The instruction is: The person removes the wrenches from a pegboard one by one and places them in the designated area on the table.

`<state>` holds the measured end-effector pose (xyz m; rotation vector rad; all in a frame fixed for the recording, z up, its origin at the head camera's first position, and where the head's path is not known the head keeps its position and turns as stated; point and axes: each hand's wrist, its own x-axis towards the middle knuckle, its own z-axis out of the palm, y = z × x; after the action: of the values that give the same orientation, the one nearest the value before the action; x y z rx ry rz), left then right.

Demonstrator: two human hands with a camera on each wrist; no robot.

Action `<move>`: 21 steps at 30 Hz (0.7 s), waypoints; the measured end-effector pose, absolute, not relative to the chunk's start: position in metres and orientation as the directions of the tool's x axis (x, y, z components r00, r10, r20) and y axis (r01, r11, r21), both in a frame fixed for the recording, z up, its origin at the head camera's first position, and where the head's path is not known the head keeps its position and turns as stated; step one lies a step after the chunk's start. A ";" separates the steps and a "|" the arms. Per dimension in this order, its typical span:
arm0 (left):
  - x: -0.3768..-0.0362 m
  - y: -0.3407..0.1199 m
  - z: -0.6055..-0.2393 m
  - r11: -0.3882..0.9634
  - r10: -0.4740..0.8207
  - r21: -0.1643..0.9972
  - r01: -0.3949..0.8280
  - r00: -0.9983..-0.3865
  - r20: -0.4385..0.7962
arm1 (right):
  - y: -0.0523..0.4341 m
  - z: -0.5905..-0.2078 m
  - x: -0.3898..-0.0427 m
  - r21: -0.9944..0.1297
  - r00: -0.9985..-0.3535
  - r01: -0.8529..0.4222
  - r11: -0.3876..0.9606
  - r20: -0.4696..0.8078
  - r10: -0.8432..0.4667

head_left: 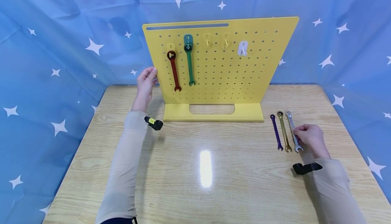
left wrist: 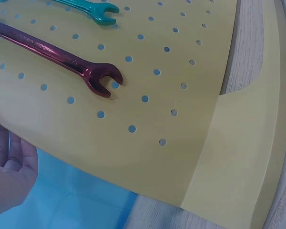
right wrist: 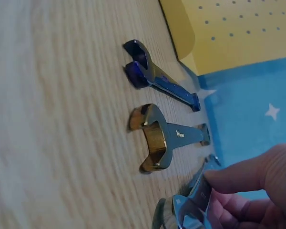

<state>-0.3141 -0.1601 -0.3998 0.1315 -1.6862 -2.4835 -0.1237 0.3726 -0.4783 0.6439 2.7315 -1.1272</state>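
A yellow pegboard stands on the table, and my left hand grips its left edge between thumb and fingers. On its hooks hang a red wrench and a green wrench, open ends down. At the right, my right hand pinches the shank of a silver wrench, which lies on or just above the table. Beside it lie a gold wrench and a purple wrench. In the right wrist view, thumb and fingers close around the silver wrench.
Two yellow hooks and a white hook on the pegboard bear nothing. The wooden table reaches back to a blue curtain with white stars. Each sleeve carries a black wrist camera.
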 end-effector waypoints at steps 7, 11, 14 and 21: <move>-0.314 -0.161 -0.399 -0.361 -0.161 0.931 0.052 -0.987 -0.007 | 0.373 -0.480 -0.121 -0.670 -0.899 0.423 0.610 -0.229 0.373; -0.315 -0.161 -0.400 -0.356 -0.159 0.933 0.049 -0.987 -0.009 | 0.374 -0.484 -0.120 -0.693 -0.893 0.408 0.595 -0.167 0.418; -0.315 -0.161 -0.400 -0.359 -0.153 0.932 0.051 -0.988 -0.005 | 0.372 -0.485 -0.120 -0.719 -0.869 0.400 0.568 -0.101 0.485; -0.315 -0.160 -0.400 -0.374 -0.151 0.925 0.059 -0.989 0.002 | 0.358 -0.480 -0.129 -0.894 -0.867 0.266 0.359 -0.060 0.494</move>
<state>-0.3145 -0.1602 -0.4000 0.1249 -1.6789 -2.5011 -0.1290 0.3581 -0.4803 0.7876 2.7638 -1.7459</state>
